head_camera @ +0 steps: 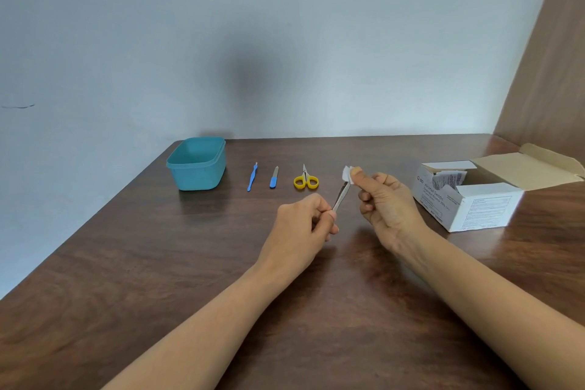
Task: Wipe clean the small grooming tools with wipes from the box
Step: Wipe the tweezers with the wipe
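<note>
- Metal tool (pixel 342 199): a slim, silvery piece held above the bench (pixel 158 263) at frame centre, tilted, with its lower end in the left hand (pixel 304 220) and its upper tip at the wipe (pixel 347 175).
- Left hand: its grip is closed, thumb and fingertips pinching the tool's lower end.
- Right hand (pixel 384 201): its grip is closed too, thumb and forefinger pinching the white wipe at the tool's tip, the other fingers curled.
- Box (pixel 468 204): white carton at right of frame, flap folded back, packets showing inside; it sits just right of the right hand, near the bench's right edge and the wooden panel (pixel 547 73).
- Row behind the hands, each piece apart from the next: yellow-handled scissors (pixel 305 181), blue-handled nail file (pixel 274 178), thin blue-handled tool (pixel 252 177).
- Teal tub (pixel 197 165): open-topped, at the bench's far left corner against the wall (pixel 221 25).
- Open bench lies in front of the row, between the forearms, and across the lower left down to the slanting left edge.
</note>
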